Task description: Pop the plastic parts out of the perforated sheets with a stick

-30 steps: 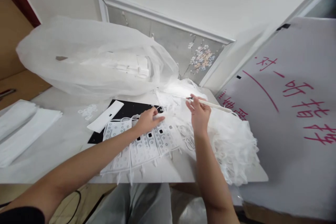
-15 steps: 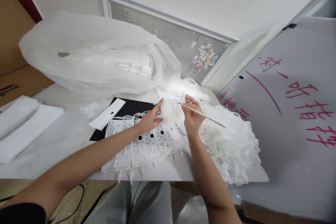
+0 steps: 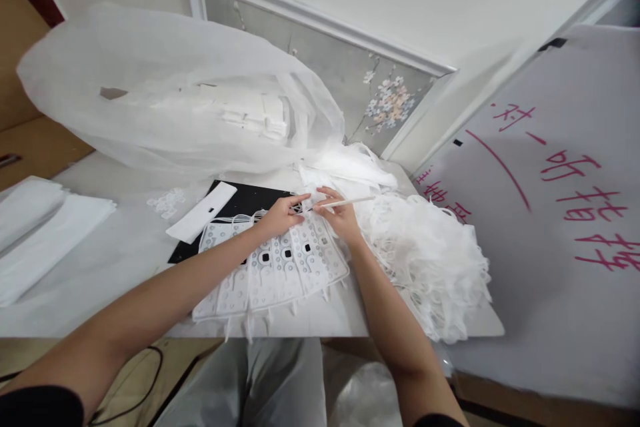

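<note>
My right hand (image 3: 340, 219) is closed on a thin pale stick (image 3: 353, 201), which points out to the right over the white pile. Its fingertips are near the top edge of a fanned row of white sheets (image 3: 280, 280) printed with grey dots and small black squares. Close by on the left, my left hand (image 3: 277, 217) lies over the upper part of that row, index finger and thumb stretched apart. Thin white loops (image 3: 240, 218) stick up along the sheets' top edge beside it. A black board (image 3: 250, 195) is partly covered beneath the row.
On the right is a heap of white stringy pieces (image 3: 425, 260). A large translucent bag (image 3: 165, 60) with white items fills the back. White folded stacks (image 3: 60, 240), a white strip (image 3: 203, 212) and small clear pieces (image 3: 166, 203) lie left. A whiteboard (image 3: 540, 247) stands right.
My right hand has moved left, closer to my left hand, and the stick has swung nearly level. The filmy white piece between the hands no longer shows there. The view has shifted slightly.
</note>
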Available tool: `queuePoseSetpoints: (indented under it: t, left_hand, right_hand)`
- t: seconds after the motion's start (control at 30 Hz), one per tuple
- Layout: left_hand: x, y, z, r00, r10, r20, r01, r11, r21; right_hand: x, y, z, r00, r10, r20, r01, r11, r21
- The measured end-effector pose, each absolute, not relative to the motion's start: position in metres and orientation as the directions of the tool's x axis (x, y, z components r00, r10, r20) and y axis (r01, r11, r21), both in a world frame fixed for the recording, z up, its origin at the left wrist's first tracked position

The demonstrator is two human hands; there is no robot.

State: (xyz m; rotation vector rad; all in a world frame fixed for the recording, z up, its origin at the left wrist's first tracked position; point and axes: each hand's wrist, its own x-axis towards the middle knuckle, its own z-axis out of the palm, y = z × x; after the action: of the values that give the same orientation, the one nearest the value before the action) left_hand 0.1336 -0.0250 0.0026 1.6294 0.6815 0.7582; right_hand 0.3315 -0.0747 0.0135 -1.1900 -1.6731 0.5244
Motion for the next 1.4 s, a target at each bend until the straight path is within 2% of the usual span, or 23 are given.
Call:
queuePoseSetpoints:
  t: [0.27,0.57,0.83,1.0,1.17,1.4]
  left_hand:
    - [0.131,-0.023,0.004,0.629,0.776,0.051,-0.047,-0.027,0.999]
    - [0.130,-0.020,-0.001,0.648,0.758,0.079,-0.128,0.006,0.992]
    - [0.129,-0.019,-0.001,0.681,0.726,0.096,-0.157,0.016,0.987]
    - [0.131,-0.020,0.001,0.657,0.744,0.124,-0.192,0.006,0.981]
    - [0.131,-0.020,0.003,0.652,0.746,0.133,-0.245,0.041,0.969]
    - [0.133,-0.018,0.000,0.627,0.766,0.144,-0.203,-0.018,0.979]
  right_hand:
    - [0.329,-0.075,0.014,-0.056,0.889,0.455,0.475,0.424,-0.771]
    - [0.331,-0.073,0.010,-0.093,0.865,0.493,0.453,0.478,-0.753]
    - [0.327,-0.068,0.004,-0.195,0.740,0.643,0.564,0.621,-0.544]
    - [0.324,-0.066,0.000,-0.272,0.680,0.681,0.593,0.676,-0.438]
    - [0.325,-0.068,-0.002,-0.372,0.691,0.619,0.572,0.697,-0.434]
    - [0.326,-0.074,0.004,-0.301,0.723,0.622,0.620,0.644,-0.448]
